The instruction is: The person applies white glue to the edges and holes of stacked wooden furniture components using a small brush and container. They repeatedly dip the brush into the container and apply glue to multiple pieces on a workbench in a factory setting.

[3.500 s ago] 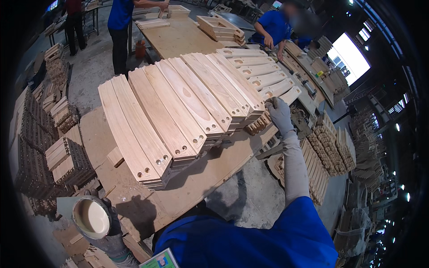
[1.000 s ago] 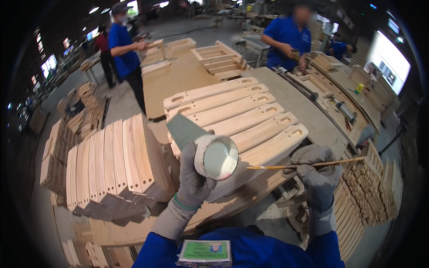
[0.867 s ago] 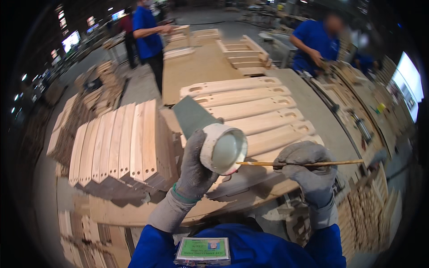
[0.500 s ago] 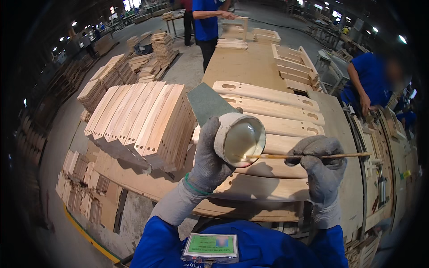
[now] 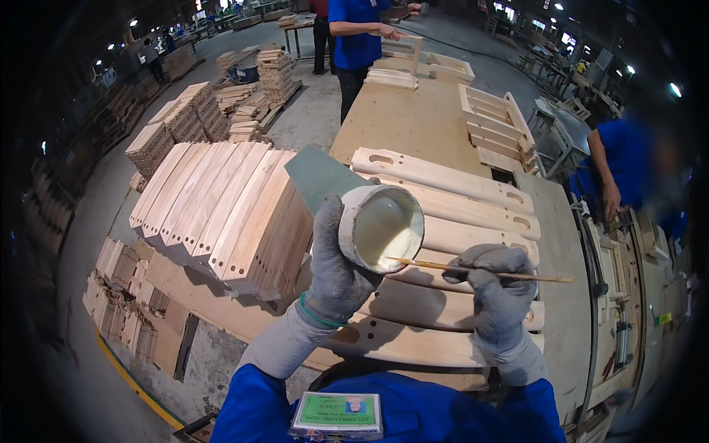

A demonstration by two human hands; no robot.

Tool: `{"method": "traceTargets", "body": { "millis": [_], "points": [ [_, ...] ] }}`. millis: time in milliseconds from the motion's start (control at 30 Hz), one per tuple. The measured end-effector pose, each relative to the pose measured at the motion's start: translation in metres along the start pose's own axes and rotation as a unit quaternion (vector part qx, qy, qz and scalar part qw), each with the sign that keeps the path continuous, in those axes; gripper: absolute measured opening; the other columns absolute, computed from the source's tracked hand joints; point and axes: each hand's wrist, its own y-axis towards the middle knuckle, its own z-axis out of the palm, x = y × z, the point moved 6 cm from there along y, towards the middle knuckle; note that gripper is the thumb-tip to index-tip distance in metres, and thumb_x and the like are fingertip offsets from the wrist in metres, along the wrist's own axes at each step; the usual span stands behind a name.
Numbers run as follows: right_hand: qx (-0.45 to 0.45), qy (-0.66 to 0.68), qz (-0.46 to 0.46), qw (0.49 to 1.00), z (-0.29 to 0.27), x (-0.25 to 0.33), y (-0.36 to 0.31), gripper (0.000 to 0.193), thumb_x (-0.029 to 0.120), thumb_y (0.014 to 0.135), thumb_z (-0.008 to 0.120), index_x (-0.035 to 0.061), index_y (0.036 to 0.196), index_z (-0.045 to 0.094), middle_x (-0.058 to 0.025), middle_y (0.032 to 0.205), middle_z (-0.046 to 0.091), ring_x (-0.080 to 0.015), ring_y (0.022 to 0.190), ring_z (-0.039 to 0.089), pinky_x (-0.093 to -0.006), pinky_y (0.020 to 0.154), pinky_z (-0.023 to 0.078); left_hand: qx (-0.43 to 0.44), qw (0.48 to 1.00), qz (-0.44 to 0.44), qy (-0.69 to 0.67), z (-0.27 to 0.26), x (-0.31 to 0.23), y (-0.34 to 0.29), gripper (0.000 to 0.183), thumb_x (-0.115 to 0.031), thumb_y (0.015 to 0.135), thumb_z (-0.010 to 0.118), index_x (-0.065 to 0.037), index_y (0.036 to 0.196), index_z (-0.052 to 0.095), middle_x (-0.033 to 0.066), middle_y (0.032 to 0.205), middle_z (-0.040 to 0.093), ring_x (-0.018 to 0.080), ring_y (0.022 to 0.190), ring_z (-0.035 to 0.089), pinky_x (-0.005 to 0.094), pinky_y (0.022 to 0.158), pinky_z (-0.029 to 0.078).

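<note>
My left hand (image 5: pixel 336 269), in a grey glove, is closed round a round white cup (image 5: pixel 354 232) that is tilted toward me. Pale, creamy liquid (image 5: pixel 395 247) lies inside it. A dark green-grey sheet (image 5: pixel 321 177) juts out behind the cup by my left fingers; whether they grip it is hidden. My gloved right hand (image 5: pixel 498 288) pinches a thin wooden stick (image 5: pixel 436 265), whose left tip reaches into the cup at the liquid. Beneath both hands lie several pale wooden slats (image 5: pixel 443 173) with slots and holes, side by side on the table.
A big stack of drilled boards (image 5: pixel 214 199) stands left of the slats. Wooden frames (image 5: pixel 498 122) lie on the table (image 5: pixel 391 111) farther off. One co-worker (image 5: pixel 358 37) stands at its far end, another (image 5: pixel 613 162) at a right-hand bench. Timber piles (image 5: pixel 177 122) stand on the floor.
The cup and both hands have shifted slightly left in view. The stick's tip sits lower in the cup, and the stick now slopes down to the right. The view itself has moved a little.
</note>
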Motion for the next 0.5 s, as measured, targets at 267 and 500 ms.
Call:
{"method": "traceTargets", "body": {
  "millis": [267,500],
  "points": [
    [0.000,-0.024,-0.025,0.999,0.014,-0.033,0.018,0.017,-0.002,0.080,0.068,-0.0024,0.090,0.054,-0.0191,0.091,0.062,-0.0240,0.079,0.066,-0.0318,0.069,0.058,-0.060,0.995,0.066,0.041,-0.046,-0.011,0.047,0.048,-0.041,0.095,0.043,-0.007,0.128,0.045,0.0099,0.122,0.054,0.0226,0.115,0.053,0.0398,0.098,0.044],
    [-0.043,-0.180,0.098,0.978,-0.025,-0.104,0.164,0.016,0.014,0.085,0.063,-0.0015,0.085,0.059,-0.0107,0.074,0.061,-0.0138,0.067,0.062,-0.0272,0.059,0.054,-0.129,0.990,0.035,0.040,-0.104,-0.026,0.092,0.052,-0.049,0.094,0.039,-0.009,0.124,0.049,0.0091,0.118,0.056,0.0236,0.112,0.055,0.0416,0.094,0.048]
  ]
}}
